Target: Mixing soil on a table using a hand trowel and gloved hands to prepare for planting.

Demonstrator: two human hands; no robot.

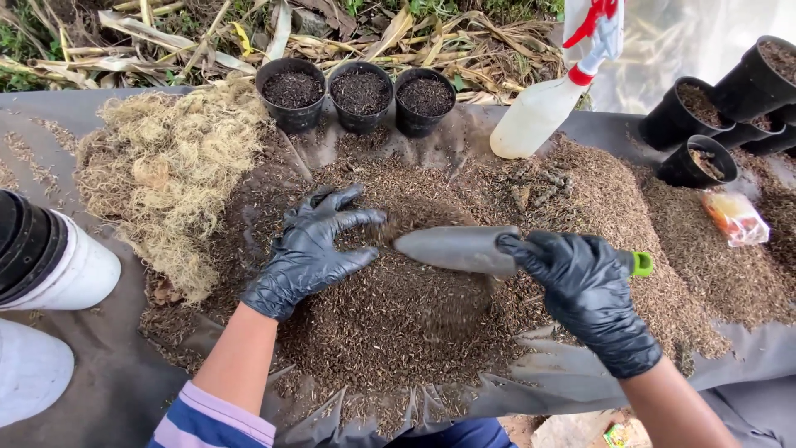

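Both my hands wear black gloves. My left hand (313,249) lies flat, fingers spread, on a dark heap of potting mix (390,315) spread over a grey sheet (108,365). My right hand (584,286) grips a grey trowel (456,247) by its handle, whose green end (641,264) sticks out to the right. The trowel's blade points left toward my left fingertips, just above the heap, and mix spills from it.
Three black pots (359,93) filled with mix stand at the back. A spray bottle (551,91) leans behind. Dry fibre (170,170) lies left, more black pots (713,116) right, a small bag (735,217), stacked white pots (50,265) at far left.
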